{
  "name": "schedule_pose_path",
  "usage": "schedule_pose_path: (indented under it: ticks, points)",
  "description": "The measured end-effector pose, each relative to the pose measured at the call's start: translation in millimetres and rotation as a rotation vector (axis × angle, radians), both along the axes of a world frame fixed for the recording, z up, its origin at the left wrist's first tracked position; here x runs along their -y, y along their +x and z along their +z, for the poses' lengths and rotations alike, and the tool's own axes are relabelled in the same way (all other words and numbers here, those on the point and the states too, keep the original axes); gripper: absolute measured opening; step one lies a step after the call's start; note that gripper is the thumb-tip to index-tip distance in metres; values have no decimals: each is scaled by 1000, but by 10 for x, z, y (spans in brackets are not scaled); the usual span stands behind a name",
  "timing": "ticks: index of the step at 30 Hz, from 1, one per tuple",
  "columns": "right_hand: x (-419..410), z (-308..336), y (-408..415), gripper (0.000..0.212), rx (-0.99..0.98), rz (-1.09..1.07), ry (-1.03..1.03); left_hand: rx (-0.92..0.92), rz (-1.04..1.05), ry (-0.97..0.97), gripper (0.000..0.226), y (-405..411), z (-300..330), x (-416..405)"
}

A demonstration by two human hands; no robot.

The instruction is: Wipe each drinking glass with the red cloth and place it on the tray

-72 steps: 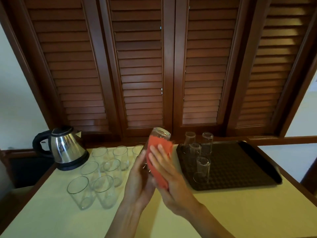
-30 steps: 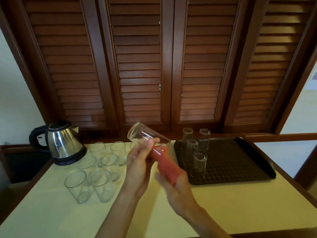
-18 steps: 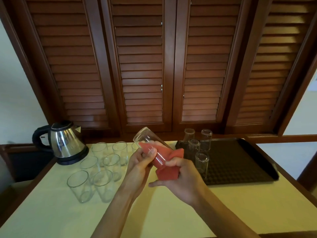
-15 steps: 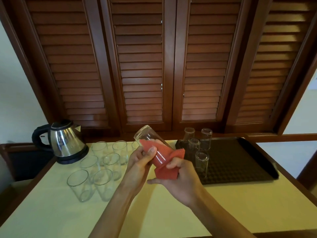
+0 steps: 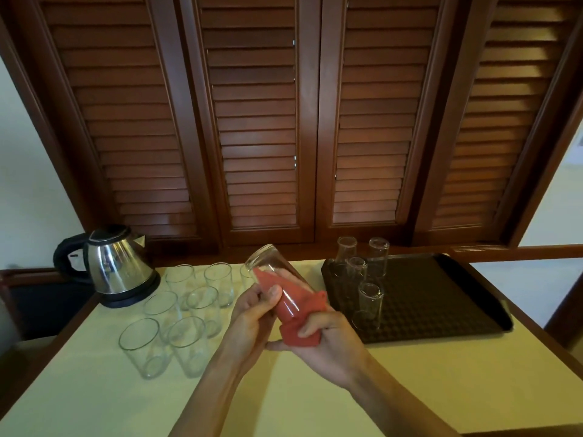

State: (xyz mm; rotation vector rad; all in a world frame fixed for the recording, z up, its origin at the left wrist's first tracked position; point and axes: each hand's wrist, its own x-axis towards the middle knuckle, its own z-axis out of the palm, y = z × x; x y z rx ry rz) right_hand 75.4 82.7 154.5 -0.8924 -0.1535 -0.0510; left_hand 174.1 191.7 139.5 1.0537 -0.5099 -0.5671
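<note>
- Head view, item one: glass (image 5: 277, 279), held off the bench (image 5: 315, 389), tilted; base up and away to the left, mouth down toward the right hand. Long axis runs from upper left to lower right.
- Left hand (image 5: 252, 323): grip closed round the glass at mid-body, thumb on the near side, fingers curled behind.
- Right hand (image 5: 328, 345): grip closed on the cloth (image 5: 299, 313) at the mouth end; thumb pinches the bunched fabric. Red shows through the wall, so part of the cloth appears pushed inside; how deep it reaches cannot be told.
- Tray (image 5: 441, 294): lies right of and beyond both grips, nearer the right hand. Four glasses stand on it inverted, grouped at its left end; the nearest (image 5: 369, 305) stands just beyond the right hand.
- Unwiped stock (image 5: 186, 310): a cluster of upright glasses left of the left grip, on the bench.
- Kettle (image 5: 116, 266): further left, behind the cluster.
- Judgement: wiping step in hand. Placement calls for travel to the right with the mouth turned down; the axis is already partway there. Either hand could carry it; the right is closer but occupied with cloth.
- Risk, judged: clipping the nearest tray glass on the way in.
</note>
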Motion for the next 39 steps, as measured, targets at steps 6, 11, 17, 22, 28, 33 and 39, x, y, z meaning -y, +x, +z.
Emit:
schedule_pose_path:
  ticks: [6, 11, 17, 22, 28, 33, 39]
  points:
    - [128, -2, -296, 57, -220, -172, 261, 26, 76, -42, 90, 214, 177, -76]
    - [192, 309, -412, 34, -125, -722, 176, -26, 54, -30, 45, 197, 175, -100]
    - [-207, 162, -43, 53, 320, -752, -1046, 53, 34, 52, 44, -174, 175, 170]
    - [-220, 239, 4, 65, 176, -654, -951, 145, 95, 112, 44, -178, 142, 111]
    - [-199, 212, -34, 59, 169, -545, -733, 239, -36, 183, 61, -184, 126, -57]
    - [223, 524, 49, 33, 79, -487, -806, 463, 41, 356, 68, -101, 120, -105]
    - [322, 253, -84, 39, 237, -554, -852, 475, 190, 377, 83, 46, 120, -117]
